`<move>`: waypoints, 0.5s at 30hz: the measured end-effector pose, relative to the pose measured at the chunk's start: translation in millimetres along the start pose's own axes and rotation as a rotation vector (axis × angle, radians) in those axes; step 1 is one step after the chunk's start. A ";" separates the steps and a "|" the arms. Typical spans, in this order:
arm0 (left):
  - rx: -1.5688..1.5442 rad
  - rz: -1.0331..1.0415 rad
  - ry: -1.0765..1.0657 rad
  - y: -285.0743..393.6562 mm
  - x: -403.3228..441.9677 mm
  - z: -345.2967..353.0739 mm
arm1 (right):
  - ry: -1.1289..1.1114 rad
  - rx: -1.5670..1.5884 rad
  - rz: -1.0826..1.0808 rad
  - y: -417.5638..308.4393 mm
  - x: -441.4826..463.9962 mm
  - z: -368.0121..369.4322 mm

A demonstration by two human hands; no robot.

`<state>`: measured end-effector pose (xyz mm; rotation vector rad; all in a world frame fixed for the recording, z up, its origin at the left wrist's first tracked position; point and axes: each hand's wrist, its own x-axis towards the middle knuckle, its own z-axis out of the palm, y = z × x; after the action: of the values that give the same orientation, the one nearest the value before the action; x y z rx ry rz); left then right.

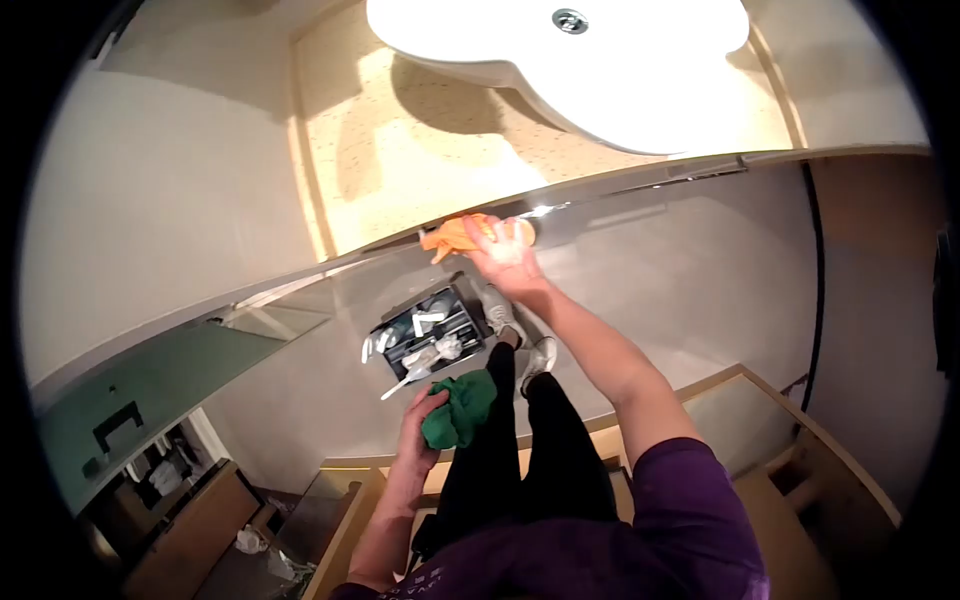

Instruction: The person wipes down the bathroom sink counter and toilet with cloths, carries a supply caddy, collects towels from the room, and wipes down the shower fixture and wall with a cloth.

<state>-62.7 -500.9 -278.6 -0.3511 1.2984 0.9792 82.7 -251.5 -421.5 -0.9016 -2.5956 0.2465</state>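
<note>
My right hand [507, 258] is stretched forward and pressed over an orange cloth [452, 236], at the front edge of the washbasin counter [420, 180]. Beside that hand runs a shiny metal rail [650, 190] under the counter's edge. Lower down, close to my legs, my left hand [412, 428] is closed around a bunched green cloth [461, 408]. Part of the left hand's fingers is hidden behind the green cloth.
A white basin [620, 90] with a round drain [570, 21] tops the counter. On the floor, left of my shoes [500, 310], stands a dark caddy [462, 296] with bottles and brushes. Wooden-framed furniture [740, 385] lies behind me; a glass panel [150, 390] is at left.
</note>
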 end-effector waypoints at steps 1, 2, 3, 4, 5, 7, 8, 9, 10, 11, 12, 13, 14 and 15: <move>0.005 -0.016 0.006 2.2 1.2 6.8 | -0.047 -0.045 -0.039 19.4 -12.5 -12.8; 0.028 -0.006 -0.003 -0.1 4.8 7.9 | -0.040 -0.062 0.023 36.1 -26.1 -20.5; 0.059 0.011 -0.011 1.5 7.6 7.6 | -0.022 -0.077 0.089 51.7 -38.8 -25.5; 0.071 0.022 -0.026 7.6 9.3 13.1 | -0.083 -0.134 0.321 72.9 -50.4 -32.5; 0.144 0.069 0.001 12.1 8.7 19.6 | -0.147 -0.184 0.550 96.2 -64.6 -42.6; 0.215 0.102 0.030 17.6 2.7 34.1 | -0.173 -0.653 0.407 159.8 -100.6 -77.0; 0.226 0.157 0.060 28.0 0.4 43.5 | 0.058 -0.561 0.455 197.8 -120.0 -90.7; 0.235 0.219 0.082 37.6 4.9 50.7 | -0.106 -0.709 0.538 224.6 -131.0 -116.9; 0.245 0.273 0.053 46.3 13.2 49.6 | -0.182 -0.713 0.714 261.8 -143.1 -136.6; 0.248 0.363 0.076 58.1 18.2 55.5 | -0.263 -0.712 0.890 290.8 -148.5 -151.6; 0.252 0.451 0.094 72.2 22.9 64.8 | -0.187 -0.603 1.077 303.2 -143.7 -174.1; 0.278 0.587 0.080 90.0 29.7 70.7 | -0.103 -0.490 1.268 313.4 -141.7 -195.8; 0.308 0.721 0.055 111.1 36.7 77.7 | -0.001 -0.412 1.502 332.1 -139.2 -199.3; 0.380 0.838 0.101 132.3 40.0 87.6 | 0.113 -0.329 1.731 346.0 -137.7 -202.2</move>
<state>-109.6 -346.6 -251.5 0.4892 1.7278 1.3695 458.1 -60.2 -376.0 -2.8405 -1.0534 0.1547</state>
